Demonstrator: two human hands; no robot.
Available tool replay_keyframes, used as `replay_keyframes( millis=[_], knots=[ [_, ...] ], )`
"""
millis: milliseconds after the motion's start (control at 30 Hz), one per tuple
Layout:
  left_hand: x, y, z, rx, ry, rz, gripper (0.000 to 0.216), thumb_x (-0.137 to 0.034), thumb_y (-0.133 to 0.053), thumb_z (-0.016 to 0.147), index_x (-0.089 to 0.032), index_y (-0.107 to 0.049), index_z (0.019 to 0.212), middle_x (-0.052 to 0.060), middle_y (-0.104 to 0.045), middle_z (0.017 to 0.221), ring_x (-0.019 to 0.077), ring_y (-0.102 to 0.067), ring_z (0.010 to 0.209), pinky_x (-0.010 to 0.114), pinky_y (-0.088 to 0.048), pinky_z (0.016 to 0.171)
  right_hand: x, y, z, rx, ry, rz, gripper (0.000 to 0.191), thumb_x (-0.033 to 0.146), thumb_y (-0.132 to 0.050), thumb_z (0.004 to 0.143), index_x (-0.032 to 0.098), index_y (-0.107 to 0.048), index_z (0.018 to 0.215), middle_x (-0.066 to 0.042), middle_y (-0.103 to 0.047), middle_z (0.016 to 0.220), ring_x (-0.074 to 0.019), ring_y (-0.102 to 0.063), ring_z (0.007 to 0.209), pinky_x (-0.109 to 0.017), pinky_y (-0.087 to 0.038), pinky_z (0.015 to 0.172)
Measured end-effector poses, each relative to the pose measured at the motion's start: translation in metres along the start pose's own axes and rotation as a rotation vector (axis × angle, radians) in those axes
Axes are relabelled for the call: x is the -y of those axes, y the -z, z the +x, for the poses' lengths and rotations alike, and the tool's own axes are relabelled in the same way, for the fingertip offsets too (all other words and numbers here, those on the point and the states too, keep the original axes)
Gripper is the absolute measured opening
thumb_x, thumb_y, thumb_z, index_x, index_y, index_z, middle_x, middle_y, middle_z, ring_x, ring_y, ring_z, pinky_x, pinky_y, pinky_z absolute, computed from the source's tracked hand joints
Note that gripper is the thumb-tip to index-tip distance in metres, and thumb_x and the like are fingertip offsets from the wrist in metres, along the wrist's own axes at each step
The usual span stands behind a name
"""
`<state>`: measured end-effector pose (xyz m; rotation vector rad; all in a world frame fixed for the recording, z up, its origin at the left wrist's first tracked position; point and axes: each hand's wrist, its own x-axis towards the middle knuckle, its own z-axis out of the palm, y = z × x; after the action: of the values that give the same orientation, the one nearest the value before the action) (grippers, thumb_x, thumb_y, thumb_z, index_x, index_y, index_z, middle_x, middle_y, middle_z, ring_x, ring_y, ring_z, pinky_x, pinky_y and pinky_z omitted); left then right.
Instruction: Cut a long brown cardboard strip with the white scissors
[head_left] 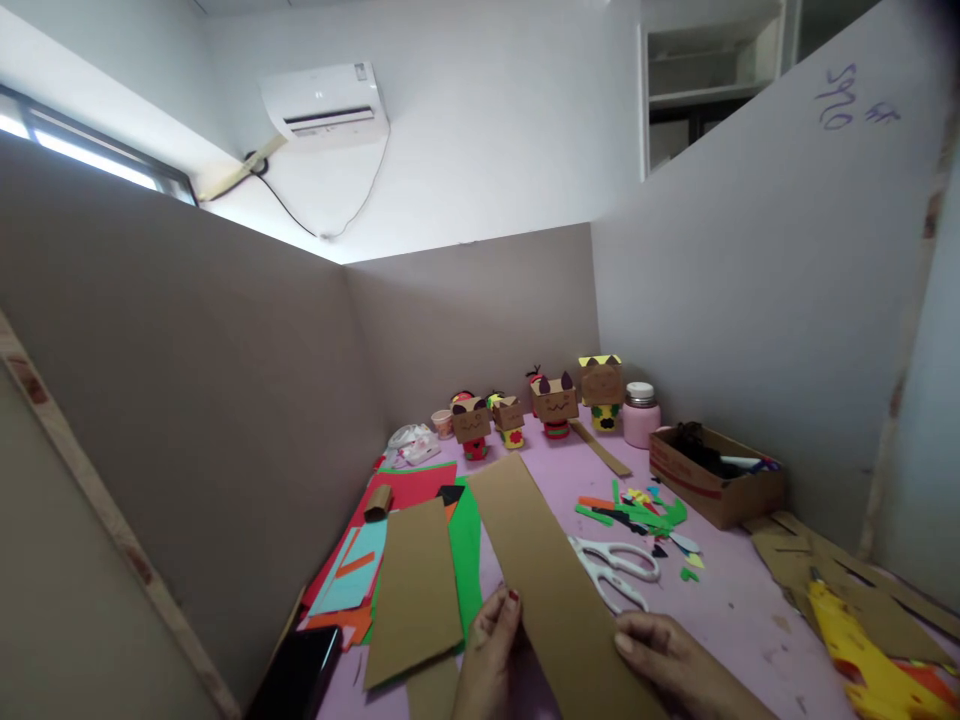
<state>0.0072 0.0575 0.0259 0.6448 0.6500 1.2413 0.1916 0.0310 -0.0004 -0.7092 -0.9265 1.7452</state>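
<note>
A long brown cardboard strip (559, 560) is held up in front of me, tilted away over the table. My left hand (491, 640) pinches its left edge, thumb on top. On the opposite edge, my right hand (667, 655) grips the strip between thumb and fingers. Left of it lies another piece of cardboard (416, 590), resting on green paper (466, 550) and other coloured sheets. White-handled scissors (619, 570) lie just right of the strip, their blades hidden beneath it.
Cardboard animal figures (555, 400) stand at the back beside a pink jar (641, 415). To the right are a cardboard box (720, 480), coloured paper scraps (637, 510) and a yellow glue gun (855, 650). A black phone (296, 675) lies front left. Grey partitions (465, 330) enclose the table.
</note>
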Motion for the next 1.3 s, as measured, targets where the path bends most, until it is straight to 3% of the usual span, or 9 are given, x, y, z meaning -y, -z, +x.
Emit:
replay_keyframes(
  millis=[333,433,600,733,833,933,1067,1200,1300],
  knots=[
    [0.008,0.012,0.011,-0.132,0.035,-0.015,0.031,-0.035,-0.077,0.057,-0.021,-0.066,0.082,0.006,-0.074,0.085,0.0239,-0.068,0.079,0.036,-0.049,0.076,0.005,-0.010,-0.007,-0.030,-0.017,0.123,0.022,0.035,-0.078,0.060,0.018,-0.071,0.071,0.000,-0.071,0.063,-0.0140,-0.065,0.062,-0.022,-0.044,0.060],
    [0.011,0.007,0.008,-0.026,0.062,-0.015,0.026,-0.032,-0.075,0.060,-0.020,-0.067,0.081,0.008,-0.074,0.084,0.0250,-0.067,0.084,0.036,-0.048,0.079,0.007,-0.014,-0.006,0.021,0.025,0.141,0.020,0.035,-0.074,0.066,0.016,-0.070,0.069,-0.002,-0.072,0.063,-0.0134,-0.065,0.060,-0.022,-0.044,0.059],
    [0.017,-0.004,-0.002,0.145,0.129,0.066,0.016,-0.028,-0.071,0.065,-0.016,-0.069,0.076,0.012,-0.073,0.083,0.0280,-0.065,0.091,0.039,-0.046,0.083,0.019,-0.021,-0.008,0.149,0.065,0.213,0.023,0.036,-0.071,0.068,0.014,-0.071,0.075,-0.006,-0.073,0.064,-0.0205,-0.068,0.067,-0.034,-0.046,0.074],
    [0.019,-0.007,-0.007,0.200,0.185,0.123,0.016,-0.026,-0.071,0.065,-0.016,-0.070,0.077,0.012,-0.073,0.078,0.0275,-0.066,0.087,0.039,-0.044,0.085,0.030,-0.019,-0.008,0.023,0.155,0.225,0.021,0.031,-0.060,0.079,0.013,-0.070,0.082,-0.006,-0.074,0.069,-0.0184,-0.068,0.067,-0.032,-0.047,0.073],
    [0.019,-0.007,-0.007,0.260,0.238,0.160,0.013,-0.027,-0.071,0.065,-0.015,-0.070,0.071,0.012,-0.073,0.076,0.0274,-0.066,0.085,0.039,-0.043,0.087,0.033,-0.013,-0.006,-0.118,0.189,0.233,0.016,0.027,-0.060,0.080,0.014,-0.068,0.085,-0.003,-0.073,0.064,-0.0143,-0.066,0.059,-0.025,-0.048,0.062],
    [0.019,-0.002,-0.002,0.308,0.235,0.211,0.020,-0.035,-0.071,0.065,-0.016,-0.071,0.073,0.012,-0.073,0.081,0.0298,-0.063,0.096,0.042,-0.039,0.092,0.030,-0.008,-0.002,-0.183,0.178,0.236,0.012,0.027,-0.065,0.076,0.015,-0.067,0.077,0.001,-0.069,0.054,-0.0113,-0.061,0.047,-0.019,-0.044,0.047],
    [0.025,0.011,0.008,0.339,0.228,0.345,0.029,-0.043,-0.075,0.055,-0.022,-0.072,0.075,0.009,-0.073,0.089,0.0337,-0.051,0.114,0.043,-0.033,0.099,0.024,-0.005,0.003,-0.208,0.174,0.218,0.012,0.028,-0.066,0.075,0.017,-0.065,0.071,0.001,-0.070,0.057,-0.0096,-0.062,0.049,-0.016,-0.042,0.043],
    [0.039,0.018,0.009,0.316,0.223,0.331,0.034,-0.044,-0.061,0.073,-0.022,-0.065,0.099,0.007,-0.066,0.109,0.0279,-0.052,0.111,0.049,-0.036,0.097,0.023,0.000,0.005,-0.228,0.187,0.189,0.014,0.031,-0.067,0.075,0.018,-0.063,0.070,0.002,-0.070,0.059,-0.0082,-0.061,0.049,-0.017,-0.043,0.046],
    [0.048,0.011,0.009,0.330,0.240,0.306,0.034,-0.040,-0.050,0.083,-0.019,-0.057,0.109,0.009,-0.058,0.119,0.0228,-0.054,0.106,0.049,-0.040,0.091,0.023,0.000,0.003,-0.237,0.185,0.140,0.018,0.034,-0.069,0.072,0.018,-0.063,0.069,0.002,-0.070,0.059,-0.0088,-0.060,0.050,-0.018,-0.044,0.048]
  ],
)
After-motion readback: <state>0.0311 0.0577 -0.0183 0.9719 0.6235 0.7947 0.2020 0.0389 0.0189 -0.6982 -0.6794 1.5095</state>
